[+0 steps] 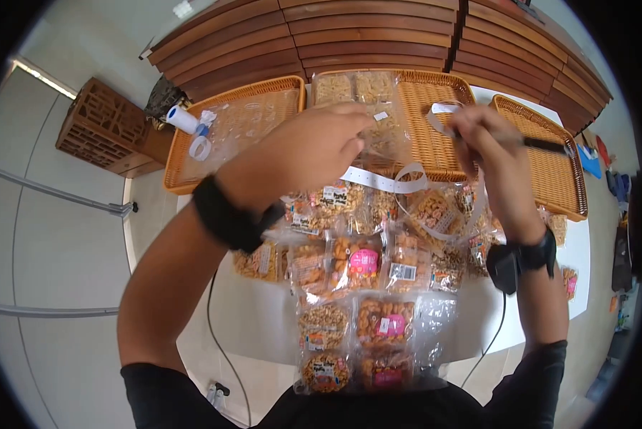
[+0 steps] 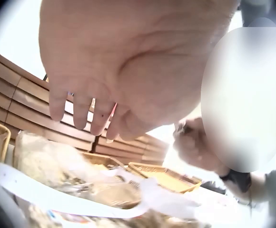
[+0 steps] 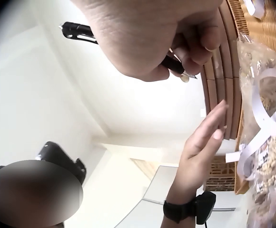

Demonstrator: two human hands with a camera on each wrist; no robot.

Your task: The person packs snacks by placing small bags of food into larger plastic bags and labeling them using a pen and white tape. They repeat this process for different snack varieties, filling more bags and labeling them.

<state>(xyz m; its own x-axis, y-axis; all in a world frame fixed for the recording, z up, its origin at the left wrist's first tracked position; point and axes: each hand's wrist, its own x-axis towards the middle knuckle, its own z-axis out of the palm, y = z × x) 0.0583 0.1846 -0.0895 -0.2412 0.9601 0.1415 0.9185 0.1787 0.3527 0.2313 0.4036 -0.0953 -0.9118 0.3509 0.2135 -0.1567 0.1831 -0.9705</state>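
Note:
My right hand (image 1: 498, 154) grips a black pen (image 3: 80, 32), its clip end sticking out behind the hand and its pointed metal tip showing below the curled fingers. My left hand (image 1: 303, 150) is raised over the middle of the table, fingers extended, with nothing in its palm (image 2: 128, 71). Beneath and between the hands, a white paper label strip (image 1: 386, 181) loops and curls over clear bags of nuts (image 1: 435, 207). Another bit of white strip (image 1: 446, 108) hangs beside the right hand, over the middle basket.
Wicker trays stand along the back: the left one (image 1: 172, 161) with clear plastic packaging and a white roll (image 1: 183, 119), the middle one (image 1: 435, 86) with pale snack packs (image 1: 374, 87), and a right one (image 1: 574, 189). Several nut packets (image 1: 385, 322) cover the white table (image 1: 253, 322) in front.

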